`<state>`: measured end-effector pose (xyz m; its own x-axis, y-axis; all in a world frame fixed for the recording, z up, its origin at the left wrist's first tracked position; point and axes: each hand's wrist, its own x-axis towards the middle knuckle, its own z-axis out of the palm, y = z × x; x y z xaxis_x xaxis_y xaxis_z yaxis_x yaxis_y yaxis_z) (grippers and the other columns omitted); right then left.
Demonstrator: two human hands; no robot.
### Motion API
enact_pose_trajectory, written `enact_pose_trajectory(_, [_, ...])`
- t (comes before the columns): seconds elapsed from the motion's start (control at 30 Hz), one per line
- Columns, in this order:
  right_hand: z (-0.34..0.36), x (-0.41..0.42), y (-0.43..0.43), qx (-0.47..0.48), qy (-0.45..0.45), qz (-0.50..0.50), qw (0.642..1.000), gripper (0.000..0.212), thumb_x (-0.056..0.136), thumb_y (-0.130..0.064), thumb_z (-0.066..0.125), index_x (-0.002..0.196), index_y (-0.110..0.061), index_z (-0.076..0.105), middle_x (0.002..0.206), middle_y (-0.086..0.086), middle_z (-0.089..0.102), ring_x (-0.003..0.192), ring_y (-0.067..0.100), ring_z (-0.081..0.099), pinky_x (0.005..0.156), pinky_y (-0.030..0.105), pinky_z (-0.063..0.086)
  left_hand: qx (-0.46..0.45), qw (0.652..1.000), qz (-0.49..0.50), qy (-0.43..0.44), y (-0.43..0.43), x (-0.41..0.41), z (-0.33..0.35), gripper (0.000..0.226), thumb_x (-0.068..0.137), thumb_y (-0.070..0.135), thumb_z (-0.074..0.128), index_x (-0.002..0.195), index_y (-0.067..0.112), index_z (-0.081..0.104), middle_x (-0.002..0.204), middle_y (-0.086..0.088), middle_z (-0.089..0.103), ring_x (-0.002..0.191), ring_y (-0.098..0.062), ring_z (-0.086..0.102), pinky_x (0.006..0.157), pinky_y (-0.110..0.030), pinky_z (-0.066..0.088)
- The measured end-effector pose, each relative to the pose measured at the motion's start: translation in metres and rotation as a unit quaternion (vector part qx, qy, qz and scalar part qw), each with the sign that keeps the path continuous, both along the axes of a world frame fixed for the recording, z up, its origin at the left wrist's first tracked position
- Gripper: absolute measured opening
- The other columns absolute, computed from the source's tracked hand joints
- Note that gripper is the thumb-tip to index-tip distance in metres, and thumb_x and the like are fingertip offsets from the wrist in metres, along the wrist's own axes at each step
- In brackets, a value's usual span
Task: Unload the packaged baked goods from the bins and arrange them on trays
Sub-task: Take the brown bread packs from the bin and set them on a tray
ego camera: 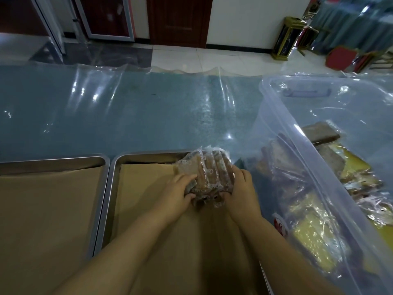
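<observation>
Both hands hold a stack of clear-wrapped brown baked goods (207,171) over the far right corner of the middle metal tray (119,165), which is lined with brown paper. My left hand (177,193) grips the stack's left side, fingers curled on it. My right hand (240,188) grips its right side. A clear plastic bin (276,116) stands to the right, with several more packaged baked goods (314,241) inside, brown and yellow.
A second paper-lined metal tray (53,161) lies to the left, touching the middle one. The table (138,116) is covered in blue cloth under clear plastic sheeting. Beyond it are tiled floor, doors, a gold-trimmed stand (286,39) and red chairs (342,58).
</observation>
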<state>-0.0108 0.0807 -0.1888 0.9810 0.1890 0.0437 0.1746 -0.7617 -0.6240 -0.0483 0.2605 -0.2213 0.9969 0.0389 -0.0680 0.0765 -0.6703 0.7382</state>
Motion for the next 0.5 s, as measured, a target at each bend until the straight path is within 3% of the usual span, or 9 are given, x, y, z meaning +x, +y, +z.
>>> enact_pose_trajectory(0.1, [-0.002,0.012,-0.003,-0.029,-0.009,-0.009,0.999,0.054,0.086,-0.011,0.060,0.136,-0.019,0.041,0.133,0.006,0.045,0.117,0.022,0.044,0.097,0.033,0.039,0.016,1.000,-0.014,-0.002,-0.002,0.010,-0.001,0.056,0.088,0.024,0.062,0.139,0.029,0.040,0.141,0.005,0.041,0.128,-0.016,0.037,0.109,-0.035,0.033])
enact_pose_trajectory(0.2, [-0.002,0.016,-0.007,-0.076,0.028,-0.019,0.997,0.060,0.087,-0.015,0.060,0.141,-0.019,0.033,0.141,0.008,0.041,0.129,0.027,0.032,0.106,0.040,0.031,0.026,0.999,-0.021,0.000,-0.005,0.010,-0.002,0.060,0.088,0.025,0.061,0.141,0.031,0.035,0.144,0.005,0.037,0.132,-0.016,0.032,0.111,-0.032,0.027])
enact_pose_trajectory(0.37, [0.014,0.011,-0.007,-0.122,0.060,-0.008,0.991,0.067,0.085,-0.012,0.060,0.143,-0.016,0.028,0.145,0.009,0.035,0.132,0.030,0.026,0.107,0.041,0.029,0.005,1.000,-0.006,0.006,-0.002,-0.008,0.005,0.059,0.088,0.024,0.062,0.141,0.030,0.037,0.145,0.006,0.036,0.133,-0.015,0.032,0.112,-0.034,0.028])
enact_pose_trajectory(0.43, [0.026,0.003,-0.006,-0.139,0.047,-0.007,0.989,0.062,0.085,-0.013,0.059,0.141,-0.016,0.033,0.142,0.008,0.037,0.130,0.029,0.028,0.104,0.040,0.032,0.005,1.000,0.008,0.005,0.000,-0.019,0.014,0.055,0.087,0.025,0.062,0.138,0.029,0.040,0.142,0.005,0.038,0.130,-0.015,0.035,0.110,-0.035,0.032])
enact_pose_trajectory(0.5, [0.042,-0.009,-0.006,-0.172,0.016,0.000,0.985,0.050,0.085,-0.015,0.057,0.133,-0.018,0.042,0.137,0.006,0.042,0.126,0.028,0.032,0.097,0.041,0.037,0.006,1.000,0.018,0.000,0.002,-0.032,0.026,0.050,0.087,0.025,0.063,0.134,0.027,0.045,0.136,0.004,0.043,0.121,-0.013,0.042,0.101,-0.027,0.037])
